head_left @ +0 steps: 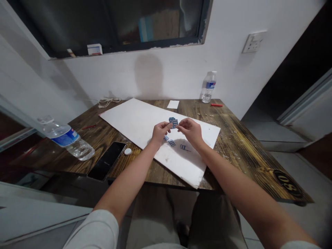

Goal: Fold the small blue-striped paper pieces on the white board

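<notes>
Between my two hands is a small dark-blue slotted piece [175,123] with several pale rectangles across it. My left hand [160,133] pinches its left edge between thumb and fingers. My right hand [191,130] has its thumb and fingertips closed at the right edge. Other blue pieces [171,119] show just behind it, partly covered. Below, a similar blue piece [171,143] lies flat on the white board [135,119], with another [166,138] close to my left hand. A further blue piece [184,147] with a thin dark strip sits beneath my right wrist.
The board lies askew on a dark wooden table [241,162]. Left stand a tipped water bottle [70,138], a phone [107,160] and a white cap [128,151]. At the back are a cable [107,101], white paper [173,104], another bottle [209,87] and a red pen-like object [216,105].
</notes>
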Demonstrator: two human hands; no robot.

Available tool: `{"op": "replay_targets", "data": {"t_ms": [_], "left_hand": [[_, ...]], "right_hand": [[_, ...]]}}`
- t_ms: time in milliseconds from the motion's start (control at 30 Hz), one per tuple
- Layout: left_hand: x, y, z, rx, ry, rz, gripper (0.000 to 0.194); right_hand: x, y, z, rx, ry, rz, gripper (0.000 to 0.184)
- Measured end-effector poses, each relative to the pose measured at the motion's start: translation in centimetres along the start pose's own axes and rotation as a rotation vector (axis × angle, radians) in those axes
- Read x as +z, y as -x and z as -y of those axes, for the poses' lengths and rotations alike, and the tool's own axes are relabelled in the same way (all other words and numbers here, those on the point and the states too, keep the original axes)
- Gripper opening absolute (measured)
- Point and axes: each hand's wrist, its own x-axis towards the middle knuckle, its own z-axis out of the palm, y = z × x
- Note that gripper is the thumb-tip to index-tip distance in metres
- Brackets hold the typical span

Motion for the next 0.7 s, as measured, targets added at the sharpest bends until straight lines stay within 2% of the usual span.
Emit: {"op": "replay_targets", "data": {"t_ms": [233,467,567,667,700], "left_hand": [[0.3,0.5,-0.6,-0.010,-0.045,0.080,0.035],[0.2,0.4,-0.4,0.004,-0.073,0.072,0.030],[0.0,-0.2,0.2,-0.012,-0.045,-0.036,0.031],[-0.3,-0.5,0.5,-0.043,0.014,-0.142,0.034],[-0.4,-0.6,0.5,-0.054,0.034,-0.163,0.034]], "right_hand": [[-0.6,0.0,-0.2,-0.004,0.187,-0.035,0.039],[-0.9,-0.8,-0.6,0.084,0.134,0.137,0.039],[-1.9,-1.6,-0.1,0.101,0.245,0.323,0.034],[-3.6,-2.1,0.8,0.075,0.537,0.630,0.022],[-4.2,-2.3,1.0,0.066,0.633,0.716,0.025]]}}
